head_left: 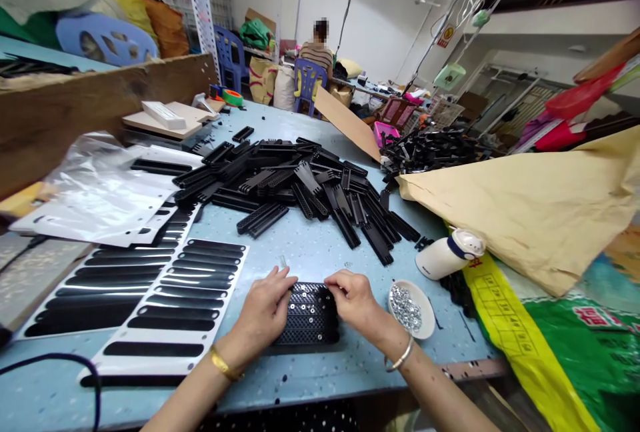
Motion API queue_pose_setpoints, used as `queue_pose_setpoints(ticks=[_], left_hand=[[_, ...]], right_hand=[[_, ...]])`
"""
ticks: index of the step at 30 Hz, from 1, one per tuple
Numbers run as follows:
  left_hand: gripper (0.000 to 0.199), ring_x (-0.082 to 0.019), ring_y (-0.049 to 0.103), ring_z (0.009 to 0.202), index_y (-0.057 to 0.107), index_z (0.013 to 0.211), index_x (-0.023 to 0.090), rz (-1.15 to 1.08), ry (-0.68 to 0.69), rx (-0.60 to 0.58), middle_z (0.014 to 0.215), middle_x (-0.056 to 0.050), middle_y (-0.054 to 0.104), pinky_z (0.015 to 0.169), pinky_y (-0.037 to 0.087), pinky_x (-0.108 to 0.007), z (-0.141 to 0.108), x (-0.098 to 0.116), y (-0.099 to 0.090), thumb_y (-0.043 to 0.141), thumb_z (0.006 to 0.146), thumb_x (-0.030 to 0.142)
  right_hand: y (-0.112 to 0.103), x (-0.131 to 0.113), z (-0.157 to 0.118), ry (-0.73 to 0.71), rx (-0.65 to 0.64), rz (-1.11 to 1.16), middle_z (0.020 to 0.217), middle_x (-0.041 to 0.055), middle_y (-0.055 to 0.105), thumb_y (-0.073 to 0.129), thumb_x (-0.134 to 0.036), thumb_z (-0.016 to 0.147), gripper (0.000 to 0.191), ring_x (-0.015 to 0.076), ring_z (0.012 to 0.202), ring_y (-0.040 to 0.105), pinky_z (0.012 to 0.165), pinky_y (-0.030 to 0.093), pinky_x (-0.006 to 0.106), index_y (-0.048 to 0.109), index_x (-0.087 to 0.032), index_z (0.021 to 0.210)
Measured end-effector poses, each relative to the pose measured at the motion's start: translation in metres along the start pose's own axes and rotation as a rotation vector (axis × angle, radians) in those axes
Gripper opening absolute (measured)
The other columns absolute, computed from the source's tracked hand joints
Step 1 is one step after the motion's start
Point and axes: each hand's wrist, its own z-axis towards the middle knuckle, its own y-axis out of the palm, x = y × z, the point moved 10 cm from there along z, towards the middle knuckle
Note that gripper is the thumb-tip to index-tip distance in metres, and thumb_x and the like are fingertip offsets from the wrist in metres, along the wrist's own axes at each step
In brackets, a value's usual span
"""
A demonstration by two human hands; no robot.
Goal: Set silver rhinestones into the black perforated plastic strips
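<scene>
In front of me, several black strips with a criss-cross texture [306, 335] lie side by side as a block, with small silver round metal pieces scattered over them. My left hand [263, 309] is closed at the block's upper left edge, its thumb and fingers against it. At the upper right corner, my right hand [356, 300] makes a pinch with thumb and forefinger; what is between the fingertips is too small to make out. A white bowl [427, 315] of similar silver pieces [405, 308] stands just right of my right hand.
A heap of black plastic strips [300, 179] covers the table's middle. White sheets with black adhesive strips [173, 309] lie left, beside clear plastic bags [105, 185]. A white bottle [447, 255] lies right, near brown paper [525, 199]. A person [316, 55] sits far back.
</scene>
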Motion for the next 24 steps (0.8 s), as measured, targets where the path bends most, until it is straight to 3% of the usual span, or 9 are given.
queue_pose_setpoints(ticks=[6, 11, 19, 24], left_hand=[[0.024, -0.043, 0.055, 0.122, 0.074, 0.095, 0.019, 0.057, 0.0, -0.127, 0.127, -0.016, 0.065, 0.088, 0.051, -0.059, 0.023, 0.009, 0.011, 0.053, 0.085, 0.015], [0.019, -0.041, 0.057, 0.12, 0.073, 0.084, 0.02, 0.043, 0.007, -0.17, 0.125, -0.012, 0.067, 0.087, 0.052, -0.056, 0.027, 0.012, 0.017, 0.056, 0.084, 0.014], [0.022, -0.036, 0.062, 0.116, 0.072, 0.087, 0.019, 0.022, 0.005, -0.119, 0.117, -0.015, 0.071, 0.087, 0.053, -0.051, 0.017, 0.003, 0.008, 0.05, 0.084, 0.013], [0.026, -0.03, 0.065, 0.113, 0.068, 0.103, 0.02, 0.004, 0.018, -0.043, 0.114, -0.013, 0.072, 0.089, 0.053, -0.047, 0.008, -0.002, -0.001, 0.049, 0.085, 0.015]], right_hand=[[-0.008, 0.016, -0.006, 0.035, 0.022, -0.093, 0.074, 0.0057, 0.069, 0.064, -0.007, 0.079, 0.017, 0.0184, 0.069, 0.066, 0.066, 0.05, 0.028, 0.077, -0.017, 0.085], [0.003, 0.011, -0.008, -0.002, -0.026, -0.145, 0.077, 0.0046, 0.068, 0.063, -0.012, 0.084, 0.018, 0.0171, 0.07, 0.065, 0.068, 0.048, 0.026, 0.077, -0.021, 0.091], [0.025, -0.008, 0.002, -0.099, -0.117, -0.228, 0.077, 0.0023, 0.069, 0.057, -0.017, 0.091, 0.021, 0.0153, 0.071, 0.064, 0.066, 0.043, 0.024, 0.075, -0.026, 0.099], [0.017, -0.006, -0.002, -0.093, -0.117, -0.262, 0.077, 0.0036, 0.067, 0.056, -0.014, 0.09, 0.02, 0.0163, 0.071, 0.063, 0.066, 0.042, 0.025, 0.074, -0.022, 0.095]])
